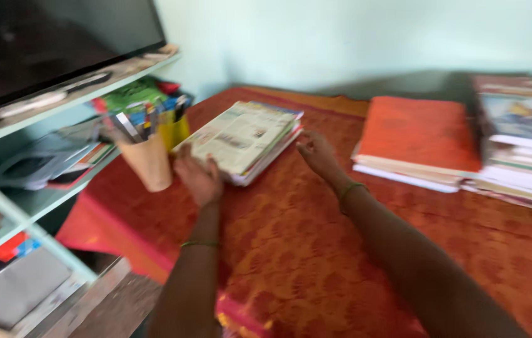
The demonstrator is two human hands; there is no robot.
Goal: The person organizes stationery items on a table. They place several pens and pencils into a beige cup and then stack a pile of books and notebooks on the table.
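Note:
A small stack of magazines and thin books (244,138) lies on a table under a red and orange patterned cloth (316,250). My left hand (198,178) rests at the stack's near left corner, fingers spread and touching its edge. At the stack's near right side, my right hand (319,155) is open, its fingertips at or almost on the edge. Neither hand grips anything. The picture is blurred by motion.
A beige cup of pens (147,159) stands left of the stack beside a yellow holder (175,131). Shelves (34,200) with clutter and a dark screen (47,37) fill the left. An orange-covered pile (419,141) and a taller book pile (522,144) sit at the right.

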